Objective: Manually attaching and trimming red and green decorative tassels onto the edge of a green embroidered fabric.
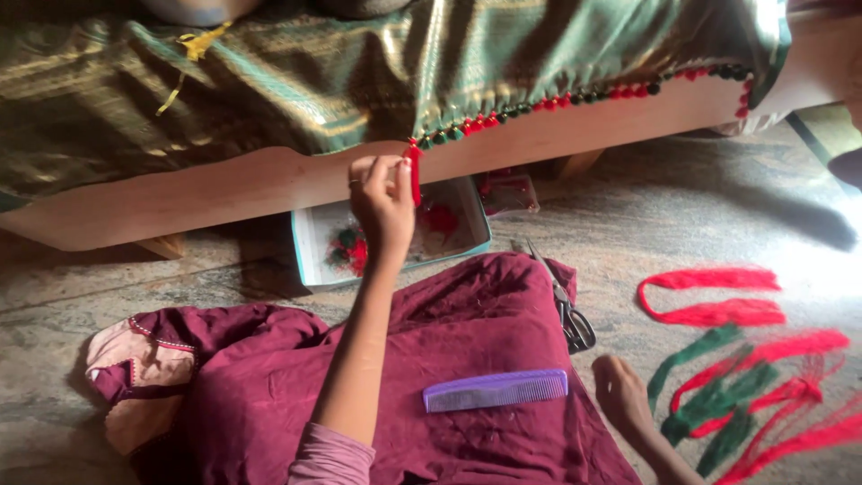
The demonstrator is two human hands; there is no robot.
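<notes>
Left hand [382,202] is reaching up with the forearm stretched forward from the lap, fingers [401,180] pinching a red tassel [414,172] that is hanging at the hem of the green-gold fabric [377,72]. The tassel is sitting at the left end of a row of red and green beads [575,97] running along that hem. Right hand [620,391] is resting low on the floor [628,224], right of the tassel and well below it, palm down; fingers are curled loosely, holding nothing. It is lying just beside the red and green thread bundles [745,377]. A purple comb [496,391] is lying on the maroon cloth [467,359] over the lap, between the two hands. Scissors [566,305] are lying at the cloth's right edge. A pale box [395,238] with red and green scraps is sitting directly below the tassel, partly under the wooden bed frame [224,193]. The fabric is draping over that frame. The floor is grey stone, sunlit at right.
</notes>
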